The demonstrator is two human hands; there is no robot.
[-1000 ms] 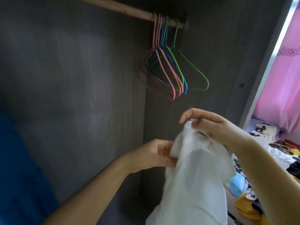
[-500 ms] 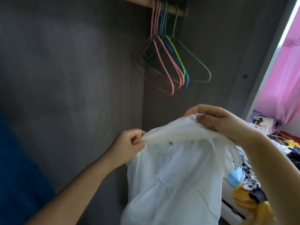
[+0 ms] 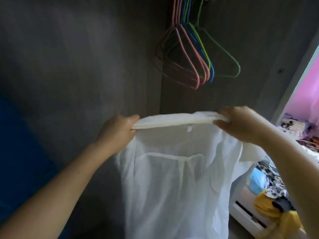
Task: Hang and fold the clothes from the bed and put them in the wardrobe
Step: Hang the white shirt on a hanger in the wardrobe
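A person stands facing the inside of a dark grey wardrobe (image 3: 77, 57), seen from a camera on their head. Both bare arms reach forward and hold up a thin white shirt (image 3: 176, 178) in front of the wardrobe's back wall.

The left hand (image 3: 117, 130) grips the left end of the shirt's top edge, fingers curled around the bunched fabric. The right hand (image 3: 241, 125) grips the right end of the same edge, fingers closed over the cloth; this hand is slightly blurred. Between the two hands the top edge is stretched into a nearly level band, and a small white label (image 3: 189, 128) hangs just below its middle. The rest of the shirt hangs straight down from the hands, sheer enough that a seam shows across it, and runs out of view at the bottom.

Above the shirt, a cluster of empty wire hangers (image 3: 198, 62) hangs in the wardrobe: several pink, one blue and two green. Their hooks run out of view at the top.

To the left of the shirt, a blue surface (image 3: 20, 152) fills the lower left edge. To the right of the shirt, beyond the wardrobe's side wall, a pink curtain (image 3: 305, 94) hangs, and below it a bed (image 3: 245, 214) with a white frame carries a heap of mixed clothes (image 3: 269, 200), among them yellow, light blue and patterned pieces.
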